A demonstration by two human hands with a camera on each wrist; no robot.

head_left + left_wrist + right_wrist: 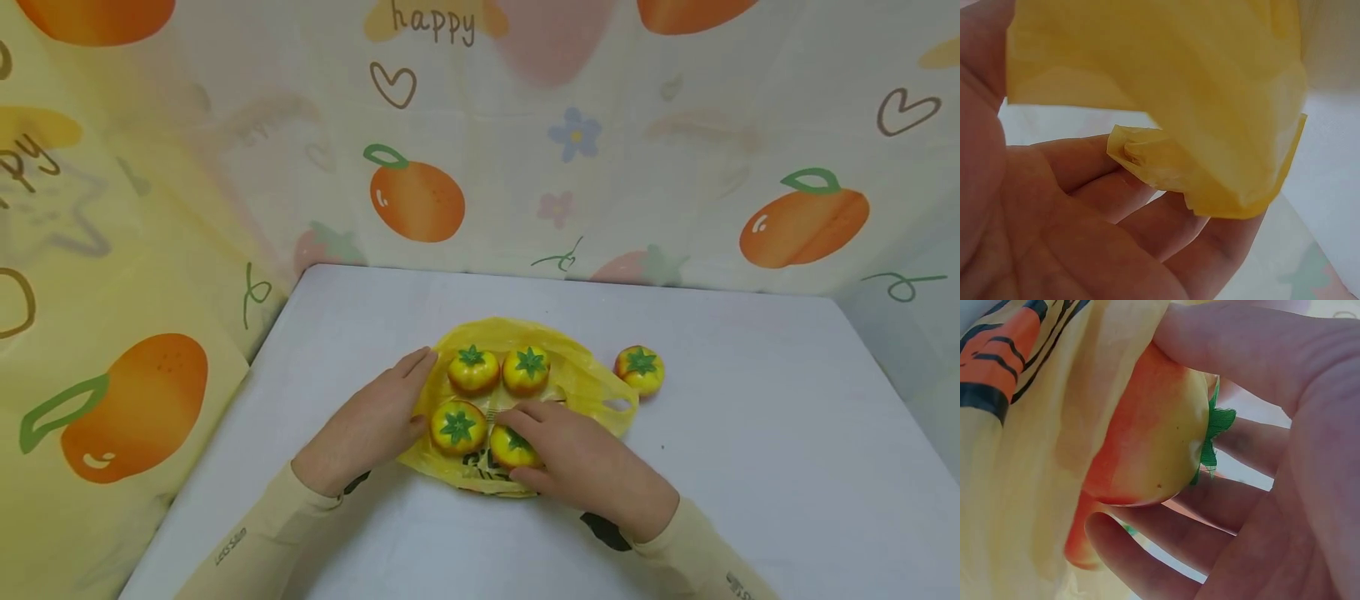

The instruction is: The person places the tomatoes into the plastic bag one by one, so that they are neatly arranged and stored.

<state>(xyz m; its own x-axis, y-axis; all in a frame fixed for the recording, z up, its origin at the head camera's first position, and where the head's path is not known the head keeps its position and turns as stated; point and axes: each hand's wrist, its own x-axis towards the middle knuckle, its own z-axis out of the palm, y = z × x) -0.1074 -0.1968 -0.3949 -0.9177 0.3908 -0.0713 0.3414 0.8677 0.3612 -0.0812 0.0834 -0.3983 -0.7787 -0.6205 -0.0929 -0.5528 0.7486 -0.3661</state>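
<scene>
- Bag [581, 377] of thin yellow plastic lies spread mid-table; on it I see four round, glossy, yellow-and-red fruits with green leafy tops: far-left fruit [473, 377], far-right fruit [527, 379], near-left fruit [458, 442] and near-right fruit [502, 454].
- Three look settled to me; I'd call the near-right fruit unfinished, since the right hand [581, 450] has its thumb and fingers curved round it.
- One matching fifth fruit [641, 375] is left off the bag, just beyond its right end; I can't tell whether they touch.
- On the left hand [371, 421] I read fingers almost straight, thumb well apart, touching the bag's left edge and gripping no fruit.
- For moving, I judge the white table [757, 400] roomiest to the right; its left edge slants in closer, and the far edge runs along a fruit-printed curtain [495, 150].
</scene>
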